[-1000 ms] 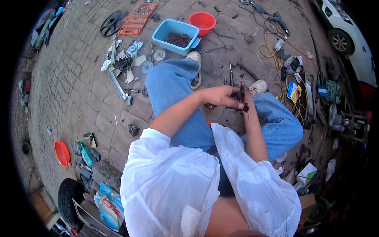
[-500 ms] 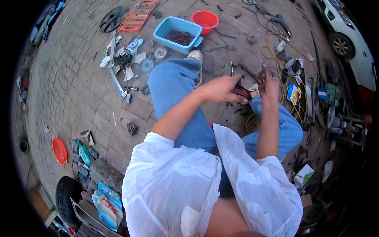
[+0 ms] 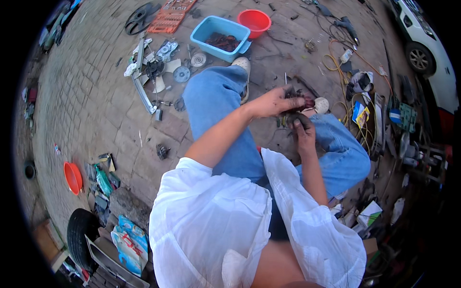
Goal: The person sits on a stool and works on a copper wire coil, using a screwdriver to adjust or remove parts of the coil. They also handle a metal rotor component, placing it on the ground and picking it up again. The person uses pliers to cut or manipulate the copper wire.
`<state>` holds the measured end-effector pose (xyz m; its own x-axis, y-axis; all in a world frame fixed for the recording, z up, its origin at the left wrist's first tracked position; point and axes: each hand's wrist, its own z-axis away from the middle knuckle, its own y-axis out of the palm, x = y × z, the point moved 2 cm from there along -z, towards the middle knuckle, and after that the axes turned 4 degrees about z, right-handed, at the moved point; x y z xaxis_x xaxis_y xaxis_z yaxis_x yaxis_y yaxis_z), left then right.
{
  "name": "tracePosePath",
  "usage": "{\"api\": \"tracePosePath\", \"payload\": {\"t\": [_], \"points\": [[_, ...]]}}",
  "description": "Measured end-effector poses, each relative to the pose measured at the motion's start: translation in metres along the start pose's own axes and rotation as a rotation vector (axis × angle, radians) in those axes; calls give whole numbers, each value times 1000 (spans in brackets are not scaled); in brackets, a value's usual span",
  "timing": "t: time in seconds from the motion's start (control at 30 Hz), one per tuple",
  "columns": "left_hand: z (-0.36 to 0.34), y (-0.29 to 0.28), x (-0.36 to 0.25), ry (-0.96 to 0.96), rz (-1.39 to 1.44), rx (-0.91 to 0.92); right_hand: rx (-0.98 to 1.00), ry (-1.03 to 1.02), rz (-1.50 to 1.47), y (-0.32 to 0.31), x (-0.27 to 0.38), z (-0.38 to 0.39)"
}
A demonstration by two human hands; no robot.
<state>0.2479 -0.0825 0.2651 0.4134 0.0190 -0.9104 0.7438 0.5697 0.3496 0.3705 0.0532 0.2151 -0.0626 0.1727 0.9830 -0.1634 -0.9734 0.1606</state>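
Observation:
My left hand (image 3: 274,102) is closed around a motor part with dark red wire windings (image 3: 308,102), held above the ground between my legs. My right hand (image 3: 304,130) is just on the near side of it, thumb and fingers pinched together at a dark piece (image 3: 294,118) under the windings. Whether that piece belongs to the wound part, I cannot make out. A thin shiny metal rod (image 3: 285,78) shows beyond my left fingers. Farther off, a dark bar (image 3: 308,86) lies on the paving.
Ahead stand a blue tub (image 3: 198,36) with dark reddish scraps and a red bowl (image 3: 254,23). Left of my leg lie loose metal parts (image 3: 181,74) and an orange tool case (image 3: 165,17). Cables (image 3: 342,72) and clutter spread right, near a white car (image 3: 425,29). A tyre (image 3: 79,235) stands lower left.
My right hand has come down and toward me, from raised beside the windings to pinching at their near side. My left hand still holds the wound part, now turned differently.

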Motion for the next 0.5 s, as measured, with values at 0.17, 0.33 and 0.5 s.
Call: {"api": "tracePosePath", "payload": {"t": [0.17,0.33,0.5], "points": [[6,4,3,-82,-56,194,91,135,-326,-24,-59,-3],[4,2,13,-66,-356,406,39,416,-158,-61,-85,-32],[-10,-13,31,-144,-982,305,110,289,444,-48,-31,-55]]}}
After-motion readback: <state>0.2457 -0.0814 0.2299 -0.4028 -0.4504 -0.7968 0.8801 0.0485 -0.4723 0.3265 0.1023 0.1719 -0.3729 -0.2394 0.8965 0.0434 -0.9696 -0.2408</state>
